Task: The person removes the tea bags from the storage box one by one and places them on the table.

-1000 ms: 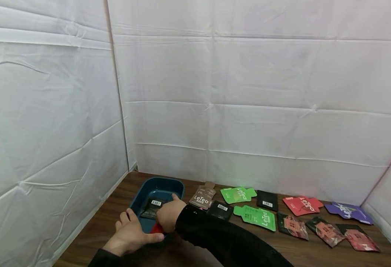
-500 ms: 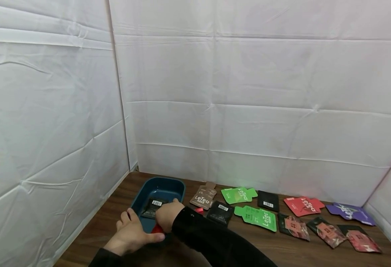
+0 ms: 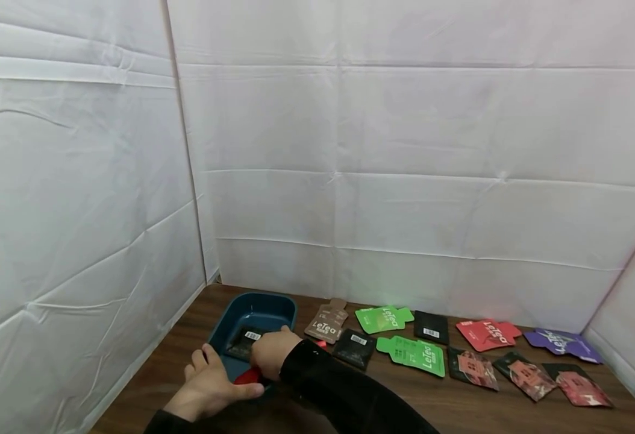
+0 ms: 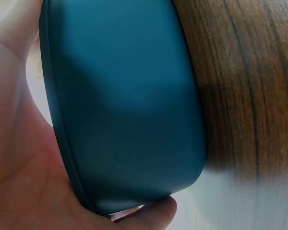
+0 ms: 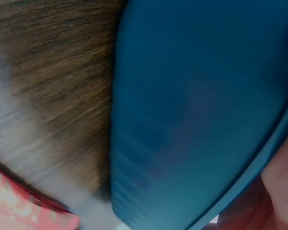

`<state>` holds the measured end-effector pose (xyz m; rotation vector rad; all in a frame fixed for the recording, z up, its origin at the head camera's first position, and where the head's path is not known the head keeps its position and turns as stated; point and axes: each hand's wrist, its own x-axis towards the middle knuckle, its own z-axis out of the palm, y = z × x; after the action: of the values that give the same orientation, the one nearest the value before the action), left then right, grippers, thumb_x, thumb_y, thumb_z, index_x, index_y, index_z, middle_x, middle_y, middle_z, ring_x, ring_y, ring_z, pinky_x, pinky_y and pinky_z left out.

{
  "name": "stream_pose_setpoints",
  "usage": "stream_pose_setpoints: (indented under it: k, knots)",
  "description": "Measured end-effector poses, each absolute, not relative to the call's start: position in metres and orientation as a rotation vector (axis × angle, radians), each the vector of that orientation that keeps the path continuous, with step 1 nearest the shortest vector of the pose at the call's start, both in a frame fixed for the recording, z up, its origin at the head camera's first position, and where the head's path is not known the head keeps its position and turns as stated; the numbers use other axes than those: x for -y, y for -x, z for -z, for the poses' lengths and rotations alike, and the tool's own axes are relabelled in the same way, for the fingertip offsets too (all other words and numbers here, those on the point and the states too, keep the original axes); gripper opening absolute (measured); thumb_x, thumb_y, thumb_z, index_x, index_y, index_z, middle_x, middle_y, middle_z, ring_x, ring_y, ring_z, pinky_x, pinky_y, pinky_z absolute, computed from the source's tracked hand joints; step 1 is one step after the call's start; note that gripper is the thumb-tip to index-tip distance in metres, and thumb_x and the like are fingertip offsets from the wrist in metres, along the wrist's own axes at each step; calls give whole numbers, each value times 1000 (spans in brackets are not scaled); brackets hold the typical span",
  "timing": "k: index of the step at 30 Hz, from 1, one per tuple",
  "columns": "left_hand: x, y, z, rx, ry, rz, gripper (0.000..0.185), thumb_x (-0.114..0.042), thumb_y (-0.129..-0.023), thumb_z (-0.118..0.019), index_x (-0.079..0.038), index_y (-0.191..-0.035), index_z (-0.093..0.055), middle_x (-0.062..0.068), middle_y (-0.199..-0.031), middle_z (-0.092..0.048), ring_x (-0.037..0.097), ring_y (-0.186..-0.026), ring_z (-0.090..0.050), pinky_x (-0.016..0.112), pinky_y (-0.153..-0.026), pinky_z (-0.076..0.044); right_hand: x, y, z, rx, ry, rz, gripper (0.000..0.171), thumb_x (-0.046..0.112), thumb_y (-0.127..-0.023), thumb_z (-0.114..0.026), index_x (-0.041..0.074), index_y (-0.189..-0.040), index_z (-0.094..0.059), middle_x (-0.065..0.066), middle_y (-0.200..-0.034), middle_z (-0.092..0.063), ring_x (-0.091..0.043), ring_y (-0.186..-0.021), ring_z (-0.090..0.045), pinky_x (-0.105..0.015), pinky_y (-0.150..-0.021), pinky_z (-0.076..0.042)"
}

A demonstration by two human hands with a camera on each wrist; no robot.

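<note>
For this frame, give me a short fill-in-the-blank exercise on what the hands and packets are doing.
1. Both hands, the left hand and the right hand, are at a ______-coloured tray.
2. Inside the tray lies a black packet with a white ______ label.
3. The packet farthest right along the wall is the ______ packet.
4. The packets lie on a ______ table.

Missing words: blue; barcode; purple; wooden

The dark brown wooden table (image 3: 198, 337) carries a dark blue plastic tray (image 3: 252, 304) near its left back corner. To the right of the tray, flat foil sachets lie in two loose rows: brown (image 3: 326, 321), green (image 3: 384, 318), black (image 3: 431, 327), red (image 3: 487, 334), purple (image 3: 561, 345).
</note>
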<state>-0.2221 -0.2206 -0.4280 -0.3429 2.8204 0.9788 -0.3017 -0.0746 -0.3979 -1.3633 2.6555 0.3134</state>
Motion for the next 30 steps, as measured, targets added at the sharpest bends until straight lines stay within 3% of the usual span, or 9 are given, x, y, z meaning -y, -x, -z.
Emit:
stream_pose_setpoints:
  k: [3, 10, 17, 21, 27, 30]
  knots:
    - [220, 222, 428, -2815, 349, -984, 155, -75, -57, -82, 28, -142, -3, 48, -134, -13, 62, -114, -26, 72, -99, -29, 71, 306, 398, -2646, 1379, -241, 14, 24, -86, -74, 29, -73, -69, 15, -74, -56, -7, -71, -50, -38, -84, -38]
    - [219, 223, 429, -2842, 336, -953, 151, -73, -60, -82, 28, -142, -4, 47, -132, -16, 62, -114, -27, 70, -99, -31, 66, 315, 394, -2666, 1376, -85, 14, 36, -97, -64, 31, -87, -73, 15, -76, -56, -7, -72, -50, -35, -78, -38]
    - [220, 225, 429, -2809, 348, -937, 155, -77, -58, -80, 28, -142, -3, 47, -131, -15, 62, -113, -27, 70, -99, -30, 42, 331, 364, -2552, 1493, 454, 18, 25, -103, -58, 20, -95, -73, 11, -75, -56, -5, -66, -49, -21, -61, -42]
    - [217, 226, 428, -2817, 354, -926, 157, -78, -57, -80, 28, -142, -1, 48, -133, -15, 62, -117, -26, 69, -101, -29, 8, 330, 336, -2576, 1439, 669, 19, 23, -105, -55, 19, -101, -73, 10, -73, -58, -7, -64, -51, -23, -62, -44]
    - [216, 225, 429, -2824, 372, -903, 158, -79, -55, -80, 28, -142, -2, 49, -133, -14, 61, -117, -26, 68, -102, -30, -57, 324, 325, -2806, 1533, 524, 18, 18, -104, -57, 17, -90, -69, 11, -66, -49, -6, -61, -47, -28, -62, -44]
    - [218, 223, 430, -2817, 370, -909, 158, -78, -56, -80, 28, -141, 0, 50, -134, -12, 63, -118, -24, 70, -102, -28, -91, 317, 333, -2963, 1522, 312, 21, 20, -102, -61, 19, -81, -65, 14, -62, -46, -5, -56, -44, -37, -70, -46]
